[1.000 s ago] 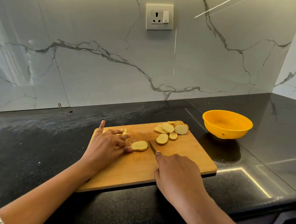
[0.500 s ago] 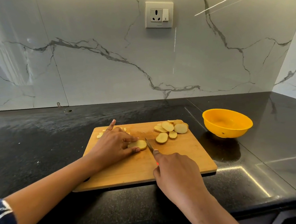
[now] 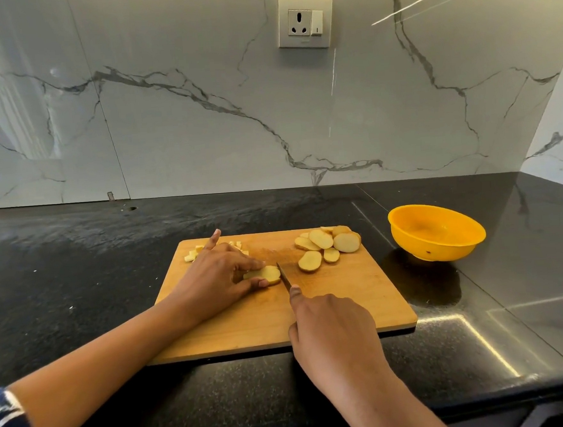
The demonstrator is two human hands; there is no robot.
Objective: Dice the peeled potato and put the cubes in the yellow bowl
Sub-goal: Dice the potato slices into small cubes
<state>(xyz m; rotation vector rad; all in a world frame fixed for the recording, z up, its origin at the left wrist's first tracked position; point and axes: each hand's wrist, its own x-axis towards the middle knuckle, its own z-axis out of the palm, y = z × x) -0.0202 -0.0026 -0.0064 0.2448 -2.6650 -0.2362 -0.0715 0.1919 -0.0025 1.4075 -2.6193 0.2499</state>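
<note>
Wrapping the knife (image 3: pixel 283 274), the right hand (image 3: pixel 335 333) hides its handle.

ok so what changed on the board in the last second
The left hand slid right onto the potato slice and now pinches it between fingertips and thumb. The knife, gripped in the right hand, shifted left, so its blade now sits at the slice's right edge. The pile of slices, the cubes behind the left hand, the cutting board and the yellow bowl stayed put.
</note>
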